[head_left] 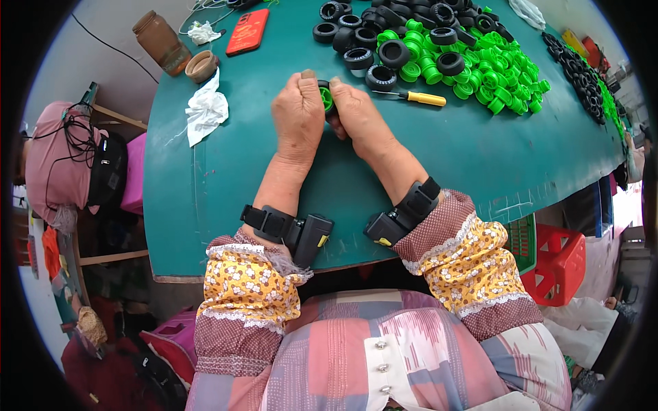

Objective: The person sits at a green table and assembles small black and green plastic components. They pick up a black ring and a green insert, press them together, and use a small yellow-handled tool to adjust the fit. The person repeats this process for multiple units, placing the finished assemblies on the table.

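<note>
Between both hands, just above the green table (253,147), is a small toy wheel (325,98) with a bright green hub and a black tyre around it. My left hand (299,113) is closed on its left side, thumb at the top. On the other side my right hand (360,113) grips it with the thumb along the rim; the lower fingers are partly hidden. To the right of the hands lies a screwdriver (426,98) with a yellow handle. Beyond it are a heap of green wheel hubs (493,72) and a pile of black tyres (394,53).
At the far left stand a brown jar (161,44) and its lid (201,66), near a crumpled white tissue (205,109). A red phone (248,31) lies behind. More tyres (576,72) lie along the right edge. A red stool (558,264) stands below the table.
</note>
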Available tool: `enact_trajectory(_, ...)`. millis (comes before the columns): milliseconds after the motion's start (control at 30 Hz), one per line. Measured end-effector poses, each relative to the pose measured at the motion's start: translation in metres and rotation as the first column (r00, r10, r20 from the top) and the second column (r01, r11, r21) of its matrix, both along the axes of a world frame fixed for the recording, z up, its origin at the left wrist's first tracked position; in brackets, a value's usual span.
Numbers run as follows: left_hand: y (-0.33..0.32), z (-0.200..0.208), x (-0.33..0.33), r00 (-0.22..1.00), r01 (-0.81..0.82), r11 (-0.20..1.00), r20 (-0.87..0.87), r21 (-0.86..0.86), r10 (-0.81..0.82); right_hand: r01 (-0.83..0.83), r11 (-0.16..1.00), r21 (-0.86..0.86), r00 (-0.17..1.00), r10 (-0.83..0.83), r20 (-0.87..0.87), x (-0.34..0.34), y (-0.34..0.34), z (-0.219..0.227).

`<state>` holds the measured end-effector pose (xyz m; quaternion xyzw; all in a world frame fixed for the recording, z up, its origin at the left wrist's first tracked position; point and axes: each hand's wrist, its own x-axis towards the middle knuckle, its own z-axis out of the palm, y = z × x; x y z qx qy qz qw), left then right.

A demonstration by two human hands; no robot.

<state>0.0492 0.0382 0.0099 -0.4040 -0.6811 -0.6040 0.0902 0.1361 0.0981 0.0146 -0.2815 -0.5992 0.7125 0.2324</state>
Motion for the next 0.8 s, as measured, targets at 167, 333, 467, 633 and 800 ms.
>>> enact_trajectory(167,-0.008,0.004,-0.008,0.849,0.143,0.985,0.5,0.094,-0.171,-0.182,0.952,-0.244,0.978,0.149,-0.149,0.003,0.009,-0.003)
enact_trajectory(333,-0.009,0.002,-0.009,0.646,0.229,0.946,0.691,0.23,-0.325,-0.127,0.974,-0.188,0.987,0.105,-0.121,0.003,0.015,-0.007)
enact_trajectory(467,-0.01,0.005,-0.009,0.655,0.277,0.942,0.68,0.189,-0.329,-0.052,0.997,-0.05,0.997,0.049,-0.052,0.006,0.016,0.0)
enact_trajectory(633,-0.014,0.01,-0.013,0.818,0.305,0.951,0.523,-0.041,-0.24,-0.069,0.932,0.357,0.998,0.066,0.023,0.0,0.005,-0.005)
enact_trajectory(800,-0.019,0.015,-0.017,0.877,0.399,0.907,0.345,-0.134,-0.334,0.118,0.801,0.588,0.993,-0.109,-0.051,-0.006,0.009,-0.015)
